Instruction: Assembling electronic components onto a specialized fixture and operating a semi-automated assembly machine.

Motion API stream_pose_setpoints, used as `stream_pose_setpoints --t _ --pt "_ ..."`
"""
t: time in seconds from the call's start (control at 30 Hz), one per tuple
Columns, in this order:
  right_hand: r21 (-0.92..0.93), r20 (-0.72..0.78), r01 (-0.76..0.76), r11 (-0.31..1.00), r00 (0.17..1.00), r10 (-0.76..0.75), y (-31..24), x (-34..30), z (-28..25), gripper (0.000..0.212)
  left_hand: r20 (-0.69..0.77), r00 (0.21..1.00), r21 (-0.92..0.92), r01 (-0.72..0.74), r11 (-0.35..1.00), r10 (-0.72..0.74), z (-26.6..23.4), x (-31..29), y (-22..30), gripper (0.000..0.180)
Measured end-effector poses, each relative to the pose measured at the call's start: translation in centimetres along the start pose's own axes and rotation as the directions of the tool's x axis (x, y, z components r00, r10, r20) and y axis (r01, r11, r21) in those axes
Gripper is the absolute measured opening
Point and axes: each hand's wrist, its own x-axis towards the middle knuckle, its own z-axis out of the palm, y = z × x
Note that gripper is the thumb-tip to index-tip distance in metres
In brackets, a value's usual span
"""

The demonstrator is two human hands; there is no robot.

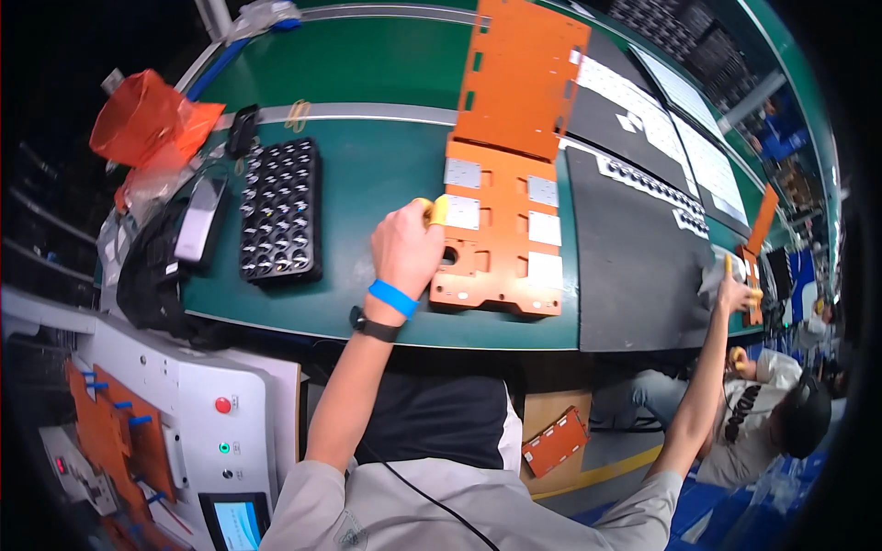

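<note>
On the green table lies an orange fixture point(503, 248) with its lid point(521, 73) folded back. Pale square plates sit in two columns on it, one of them the left middle plate point(464, 213). At the fixture's left edge, my left hand point(409, 243) has its fingers bent together by that plate, with yellow finger covers on; what they hold, if anything, is hidden. Far to the right, my stretched-out right hand point(732, 292) has its covered fingers apart, beside a crumpled translucent bag point(713, 275) and a second orange fixture point(751, 266).
A black tray point(280, 211) of round cells stands left, near a phone-like device point(199, 219) and an orange bag point(147, 119). A dark mat point(634, 266) carries strips of round parts point(652, 184). A control cabinet point(220, 404) stands lower left; another person point(753, 413) sits lower right.
</note>
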Motion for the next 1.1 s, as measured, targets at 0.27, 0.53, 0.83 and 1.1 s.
stream_pose_setpoints --t 0.27,0.53,0.83,1.1 --pt "0.794 -0.153 0.433 0.427 0.822 -0.549 -24.0 -17.9 -20.0 0.085 -0.196 0.978 -0.351 -0.135 0.926 0.068 0.0 -0.5 -0.9 0.025" --pt "0.935 -0.31 0.258 -0.245 0.258 -0.915 -42.0 -36.5 -44.8 0.069 -0.291 0.912 -0.185 -0.35 0.918 0.29 3.2 -1.1 -4.4 0.045" --pt "1.0 -0.023 -0.004 -0.025 0.241 -0.97 -50.6 -49.5 -51.0 0.039 -0.217 0.976 -0.458 -0.096 0.884 -0.006 2.2 0.3 -3.6 0.023" --pt "0.979 0.026 0.194 0.07 0.222 -0.975 -52.2 -52.4 -50.9 0.019 -0.102 0.991 -0.729 -0.017 0.684 -0.084 3.1 0.7 -4.1 0.029"
